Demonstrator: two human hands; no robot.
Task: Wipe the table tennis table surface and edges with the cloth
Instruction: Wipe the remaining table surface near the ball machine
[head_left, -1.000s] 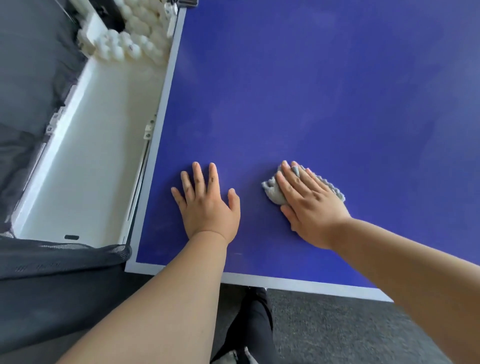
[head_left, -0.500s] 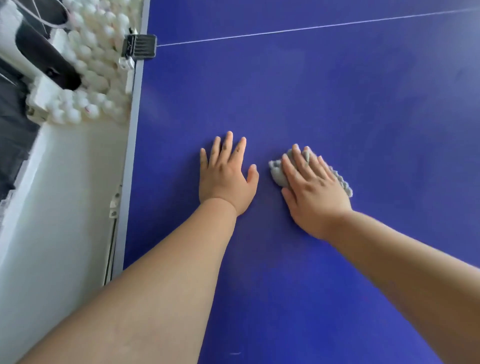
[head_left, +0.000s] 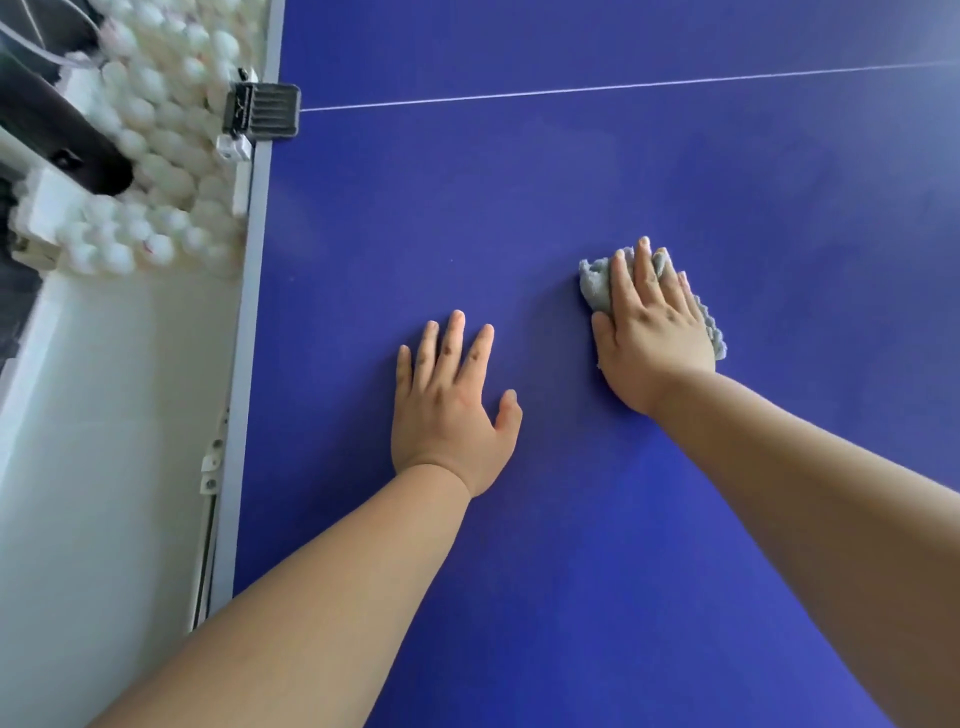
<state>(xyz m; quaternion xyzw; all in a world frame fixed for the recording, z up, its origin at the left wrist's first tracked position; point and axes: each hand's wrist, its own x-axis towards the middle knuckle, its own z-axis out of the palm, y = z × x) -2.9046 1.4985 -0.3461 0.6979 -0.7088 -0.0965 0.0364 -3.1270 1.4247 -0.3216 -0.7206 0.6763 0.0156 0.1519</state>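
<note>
The blue table tennis table (head_left: 519, 197) fills most of the head view, its pale left edge (head_left: 249, 322) running up the left side. My right hand (head_left: 649, 332) lies flat on a small grey cloth (head_left: 595, 280), pressing it onto the surface with straight fingers; cloth shows at the fingertips and along the hand's right side. My left hand (head_left: 452, 410) rests palm down on the bare blue surface, fingers spread, to the left of the cloth and a little nearer to me.
A thin white line (head_left: 623, 88) crosses the table at the far side. A black net clamp (head_left: 262, 111) grips the left edge. Beside the table stands a white tray (head_left: 104, 415) holding several white balls (head_left: 156, 156) and a dark tube (head_left: 57, 140).
My right hand has pushed the cloth farther up the table, away from me and to the right. The left hand stays flat; the view has shifted forward toward the white line.
</note>
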